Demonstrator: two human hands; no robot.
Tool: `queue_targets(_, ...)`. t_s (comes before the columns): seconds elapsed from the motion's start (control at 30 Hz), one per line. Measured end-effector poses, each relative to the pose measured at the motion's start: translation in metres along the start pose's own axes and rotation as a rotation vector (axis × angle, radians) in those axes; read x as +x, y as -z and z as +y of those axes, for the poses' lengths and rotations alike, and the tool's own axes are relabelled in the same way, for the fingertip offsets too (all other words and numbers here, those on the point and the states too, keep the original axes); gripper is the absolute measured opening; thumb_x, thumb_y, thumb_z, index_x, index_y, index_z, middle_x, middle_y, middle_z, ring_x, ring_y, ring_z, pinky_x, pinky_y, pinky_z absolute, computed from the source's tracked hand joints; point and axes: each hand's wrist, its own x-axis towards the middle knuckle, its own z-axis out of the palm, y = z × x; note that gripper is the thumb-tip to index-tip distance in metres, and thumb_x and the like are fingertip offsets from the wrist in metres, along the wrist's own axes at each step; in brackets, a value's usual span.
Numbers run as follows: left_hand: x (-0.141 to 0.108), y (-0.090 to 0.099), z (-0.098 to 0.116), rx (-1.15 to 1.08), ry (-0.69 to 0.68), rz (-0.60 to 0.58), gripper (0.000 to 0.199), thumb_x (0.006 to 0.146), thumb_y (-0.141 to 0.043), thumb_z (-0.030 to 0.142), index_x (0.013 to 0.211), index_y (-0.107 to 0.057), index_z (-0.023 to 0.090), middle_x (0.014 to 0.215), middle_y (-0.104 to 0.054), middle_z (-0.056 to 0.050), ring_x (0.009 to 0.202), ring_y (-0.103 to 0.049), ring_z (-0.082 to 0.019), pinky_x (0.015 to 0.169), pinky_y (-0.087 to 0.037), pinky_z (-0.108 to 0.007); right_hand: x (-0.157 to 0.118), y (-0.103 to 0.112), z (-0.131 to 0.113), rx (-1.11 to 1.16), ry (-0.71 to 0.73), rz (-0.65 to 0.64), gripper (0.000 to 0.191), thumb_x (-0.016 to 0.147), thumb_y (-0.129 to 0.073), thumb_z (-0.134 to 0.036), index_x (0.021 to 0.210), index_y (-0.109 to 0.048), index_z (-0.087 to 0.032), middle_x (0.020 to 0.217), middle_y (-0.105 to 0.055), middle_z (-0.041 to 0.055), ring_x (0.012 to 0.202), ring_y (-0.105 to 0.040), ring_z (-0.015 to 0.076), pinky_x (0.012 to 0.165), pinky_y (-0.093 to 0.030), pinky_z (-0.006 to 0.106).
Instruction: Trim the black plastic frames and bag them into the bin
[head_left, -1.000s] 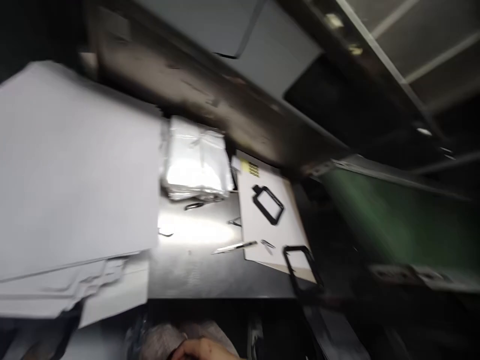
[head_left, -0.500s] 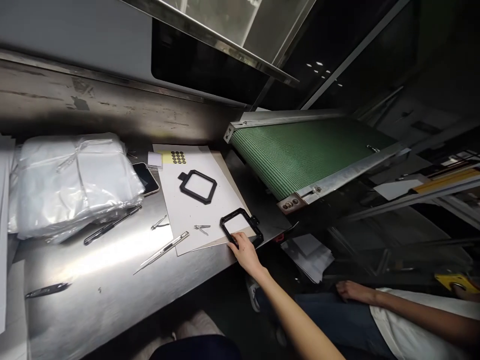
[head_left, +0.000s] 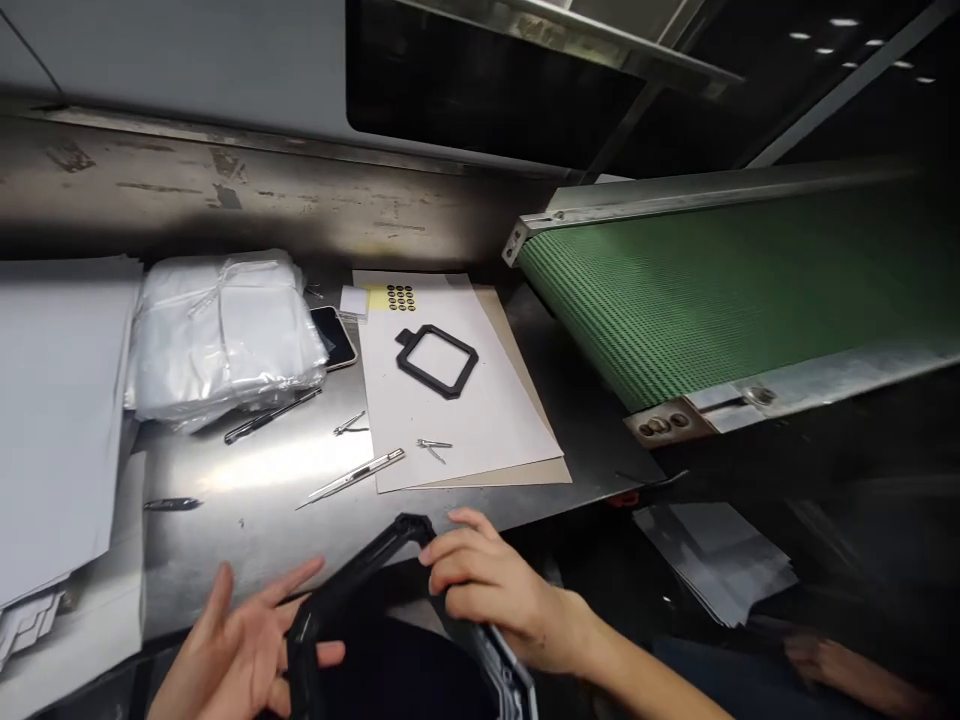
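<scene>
My right hand [head_left: 502, 590] grips the side of a black octagonal plastic frame [head_left: 358, 568], tilted up in front of me below the table edge. My left hand [head_left: 236, 650] is at the frame's left side, palm up with thumb and forefinger stretched out; other fingers pass behind the frame, and whether they press on it cannot be made out. A second black frame [head_left: 463, 376] with a tab lies flat on a white sheet [head_left: 502, 430]. Near it are a nail clipper [head_left: 433, 446] and a sheet of black oval stickers [head_left: 401, 298].
On the metal table [head_left: 277, 530] lie a slim cutter knife [head_left: 352, 478], another clipper [head_left: 349, 424], pens, a phone [head_left: 337, 338], bundled clear bags [head_left: 225, 340] and a paper stack [head_left: 56, 400]. A green conveyor belt [head_left: 720, 290] stands right. Another person's hand [head_left: 832, 665] is lower right.
My right hand has lifted the black frame off the right edge of the white sheet and brought it toward me. My left hand has come into view beside it. The view has shifted.
</scene>
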Motion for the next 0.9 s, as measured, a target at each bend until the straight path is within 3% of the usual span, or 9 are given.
queue_targets(0.1, -0.017, -0.011, 0.003, 0.072, -0.077, 0.088, 0.041, 0.062, -0.065, 0.009, 0.102, -0.059, 0.006, 0.109, -0.058, -0.025, 0.085, -0.059, -0.043, 0.050, -0.051, -0.037, 0.020, -0.014, 0.027, 0.121, 0.084, 0.155, 0.018, 0.086, -0.038, -0.021, 0.075, -0.052, -0.019, 0.086, -0.064, 0.0057, 0.105, -0.046, 0.0191, 0.088, -0.033, 0.043)
queue_targets(0.17, -0.029, -0.008, 0.001, 0.114, -0.148, 0.169, 0.040, 0.056, -0.065, -0.002, 0.095, -0.063, 0.008, 0.106, -0.062, -0.021, 0.085, -0.061, -0.035, 0.060, -0.052, -0.034, 0.035, -0.027, 0.042, 0.198, 0.132, 0.224, 0.021, 0.087, -0.037, -0.027, 0.074, -0.052, -0.018, 0.090, -0.063, 0.0083, 0.108, -0.043, 0.0210, 0.085, -0.038, 0.043)
queue_targets(0.27, -0.046, 0.001, -0.004, 0.132, -0.281, 0.204, 0.040, 0.055, -0.069, 0.005, 0.095, -0.064, 0.008, 0.088, -0.069, -0.016, 0.074, -0.063, -0.026, 0.060, -0.051, -0.026, 0.062, -0.045, 0.050, 0.248, 0.208, 0.258, 0.020, 0.086, -0.039, -0.025, 0.074, -0.052, -0.017, 0.089, -0.064, 0.0098, 0.107, -0.045, 0.0215, 0.081, -0.043, 0.040)
queue_targets(0.37, -0.062, 0.002, -0.004, 0.154, -0.419, 0.259, 0.039, 0.055, -0.071, 0.013, 0.093, -0.065, 0.012, 0.073, -0.069, -0.012, 0.057, -0.060, -0.019, 0.050, -0.048, -0.024, 0.083, -0.059, 0.045, 0.238, 0.309, 0.309, 0.014, 0.084, -0.042, -0.016, 0.075, -0.052, -0.017, 0.088, -0.063, 0.0101, 0.104, -0.047, 0.0225, 0.076, -0.046, 0.039)
queue_targets(0.5, -0.082, -0.005, 0.000, 0.129, -0.482, 0.366, 0.033, 0.049, -0.074, 0.015, 0.081, -0.068, 0.013, 0.067, -0.069, -0.014, 0.052, -0.058, -0.020, 0.045, -0.045, -0.026, 0.100, -0.073, 0.037, 0.255, 0.363, 0.347, 0.012, 0.082, -0.044, -0.012, 0.077, -0.053, -0.017, 0.094, -0.061, 0.0102, 0.102, -0.048, 0.0240, 0.074, -0.046, 0.041)
queue_targets(0.73, -0.099, -0.005, 0.008, 0.032, -0.499, 0.346, 0.031, 0.051, -0.071, 0.012, 0.081, -0.067, 0.012, 0.064, -0.065, -0.011, 0.045, -0.053, -0.016, 0.042, -0.043, -0.024, 0.115, -0.089, 0.036, 0.419, 0.304, 0.260, 0.014, 0.080, -0.047, -0.018, 0.087, -0.058, -0.024, 0.105, -0.056, 0.0051, 0.103, -0.047, 0.0231, 0.080, -0.043, 0.043)
queue_targets(0.8, -0.100, -0.002, 0.007, 0.053, -0.510, 0.366, 0.032, 0.052, -0.070, 0.012, 0.084, -0.066, 0.011, 0.064, -0.064, -0.011, 0.047, -0.053, -0.016, 0.043, -0.043, -0.024, 0.116, -0.093, 0.034, 0.562, 0.181, 0.261, 0.017, 0.077, -0.052, -0.019, 0.089, -0.059, -0.027, 0.107, -0.055, 0.0019, 0.102, -0.048, 0.0211, 0.082, -0.043, 0.040)
queue_targets(0.9, -0.099, 0.002, 0.003, 0.091, -0.566, 0.363, 0.029, 0.053, -0.072, 0.020, 0.081, -0.065, 0.015, 0.064, -0.064, -0.008, 0.047, -0.052, -0.014, 0.043, -0.043, -0.022, 0.115, -0.097, 0.030, 0.735, -0.038, 0.256, 0.037, 0.073, -0.058, -0.021, 0.107, -0.050, -0.032, 0.107, -0.055, 0.0003, 0.099, -0.051, 0.0175, 0.080, -0.045, 0.033)
